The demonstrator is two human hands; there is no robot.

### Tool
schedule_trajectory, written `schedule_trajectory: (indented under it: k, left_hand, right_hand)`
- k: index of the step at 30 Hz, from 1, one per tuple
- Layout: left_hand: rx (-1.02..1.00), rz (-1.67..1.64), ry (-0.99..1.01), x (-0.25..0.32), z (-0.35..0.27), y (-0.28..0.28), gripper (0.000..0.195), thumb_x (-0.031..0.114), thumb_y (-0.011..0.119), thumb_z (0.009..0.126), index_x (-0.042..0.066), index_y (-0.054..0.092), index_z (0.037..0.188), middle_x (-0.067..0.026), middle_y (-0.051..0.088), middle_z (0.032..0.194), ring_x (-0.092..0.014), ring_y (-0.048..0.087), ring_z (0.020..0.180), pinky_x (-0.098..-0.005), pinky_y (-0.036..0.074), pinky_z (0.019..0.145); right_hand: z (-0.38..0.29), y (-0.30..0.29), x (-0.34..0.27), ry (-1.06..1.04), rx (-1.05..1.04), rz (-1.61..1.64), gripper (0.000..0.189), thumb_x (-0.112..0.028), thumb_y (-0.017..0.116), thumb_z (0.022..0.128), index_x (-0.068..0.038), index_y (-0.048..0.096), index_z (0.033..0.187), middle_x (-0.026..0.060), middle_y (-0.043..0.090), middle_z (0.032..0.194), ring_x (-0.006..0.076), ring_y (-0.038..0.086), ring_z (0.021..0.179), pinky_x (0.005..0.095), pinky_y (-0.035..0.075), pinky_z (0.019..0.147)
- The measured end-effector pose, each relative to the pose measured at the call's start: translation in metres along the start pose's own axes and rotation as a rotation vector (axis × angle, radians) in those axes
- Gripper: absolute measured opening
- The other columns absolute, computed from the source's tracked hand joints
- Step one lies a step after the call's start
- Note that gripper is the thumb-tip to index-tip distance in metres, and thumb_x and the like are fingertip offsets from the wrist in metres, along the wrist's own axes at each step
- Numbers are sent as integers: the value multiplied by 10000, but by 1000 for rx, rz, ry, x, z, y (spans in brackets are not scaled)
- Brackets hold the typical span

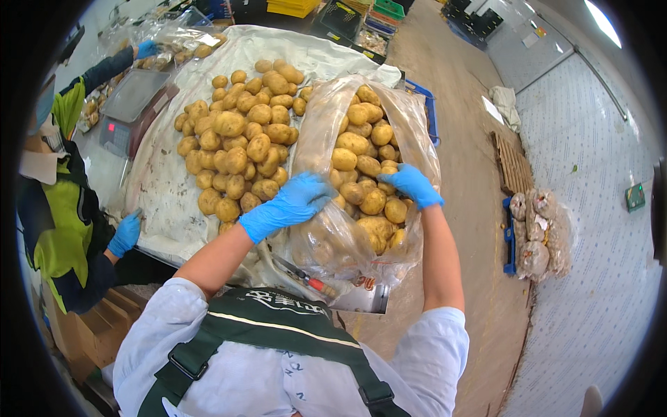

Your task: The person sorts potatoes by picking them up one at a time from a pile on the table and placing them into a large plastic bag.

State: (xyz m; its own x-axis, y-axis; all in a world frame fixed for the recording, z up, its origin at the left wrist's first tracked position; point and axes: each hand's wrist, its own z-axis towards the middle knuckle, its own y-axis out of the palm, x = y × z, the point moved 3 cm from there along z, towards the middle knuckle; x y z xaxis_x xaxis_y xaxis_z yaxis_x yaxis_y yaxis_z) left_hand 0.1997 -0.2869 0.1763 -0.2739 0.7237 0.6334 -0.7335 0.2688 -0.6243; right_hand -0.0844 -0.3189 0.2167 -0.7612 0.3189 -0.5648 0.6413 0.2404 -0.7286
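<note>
A large clear plastic bag [319,122] lies slit open before me, with many potatoes [373,200] inside. My left hand [294,200], in a blue glove, rests at the bag's left edge; its fingers are blurred, and whether they grip the film cannot be made out. Inside the opening, on the right, my blue-gloved right hand [415,186] touches the potatoes with its fingertips. Part of its fingers and thumb is hidden among them. Left of the bag, a heap of loose potatoes [234,138] spreads over a whitish sheet [161,195].
A knife with a red and wooden handle [315,284] lies near the table's front edge. At left stand a weighing scale [117,133] and a co-worker [68,208] in blue gloves. Bagged goods [536,234] lie on a blue pallet at right, near a wooden pallet [510,161].
</note>
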Motion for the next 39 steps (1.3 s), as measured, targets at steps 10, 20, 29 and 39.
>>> schedule_trajectory:
  k: [10,20,29,39]
  left_hand:
    - [65,-476,-287,45,8,-11,323,129,602,930,84,626,1249,-88,668,992,-186,634,902,-336,507,840]
    - [68,-1026,-404,67,5,-15,503,153,599,960,79,443,1433,-73,648,949,-120,638,837,-273,534,787]
    - [16,-1411,-598,71,-5,-21,566,210,599,970,54,377,1466,-123,625,1157,-162,655,930,-311,564,829]
    - [21,-1313,-543,59,-10,-16,703,242,682,913,46,321,1484,-128,579,1245,-211,628,1060,-331,554,902]
  right_hand:
    - [-97,9,-43,-400,-278,1070,665,-192,746,838,-31,423,1398,105,565,1263,212,614,1082,325,588,796]
    - [-109,47,-50,-190,-366,1121,514,-330,595,967,24,471,1319,150,661,1099,230,704,861,280,569,654]
    - [-119,52,-72,-481,-271,1162,844,-158,818,750,-28,367,1451,107,424,1458,257,527,1248,384,553,938]
    - [-124,62,-84,-489,-187,848,756,-32,693,822,-48,330,1486,115,421,1467,234,478,1298,343,415,1077]
